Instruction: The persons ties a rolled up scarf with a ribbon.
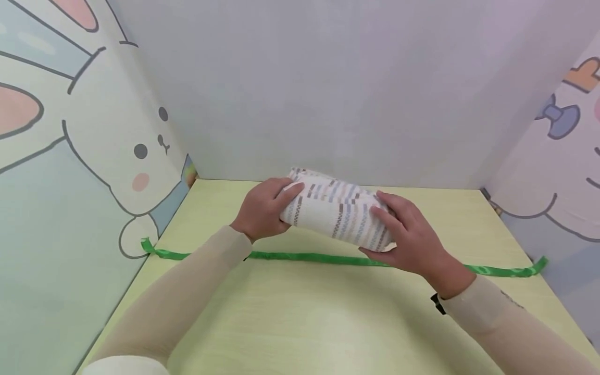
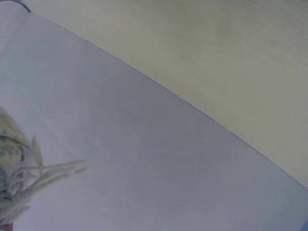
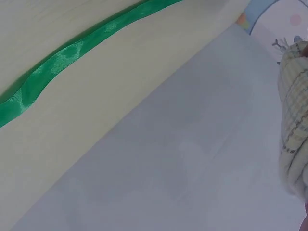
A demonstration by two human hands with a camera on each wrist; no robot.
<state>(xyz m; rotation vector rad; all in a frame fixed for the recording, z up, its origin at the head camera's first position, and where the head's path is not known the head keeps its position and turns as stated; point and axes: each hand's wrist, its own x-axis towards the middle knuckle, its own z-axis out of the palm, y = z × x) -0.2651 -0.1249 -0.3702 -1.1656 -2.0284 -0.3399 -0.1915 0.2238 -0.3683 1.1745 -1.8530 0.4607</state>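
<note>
A folded bundle of white striped cloth [image 1: 328, 208] with blue and brown bands is held up between both hands in the head view. My left hand [image 1: 264, 208] grips its left end, thumb over the front. On the right end, my right hand [image 1: 412, 237] holds the cloth with fingers over the top and thumb beneath. The bundle tilts down toward the right. Loose fringe strands stick out from the cloth [image 2: 14, 168] at the left edge of the left wrist view. Thick rounded folds of the cloth [image 3: 294, 120] show at the right edge of the right wrist view.
Below lies a pale yellow table [image 1: 300, 312]. A green ribbon [image 1: 309, 258] runs across it from side to side. Behind stands a plain light wall [image 1: 328, 94]. Side panels [image 1: 117, 130] with cartoon animals close in the left and right.
</note>
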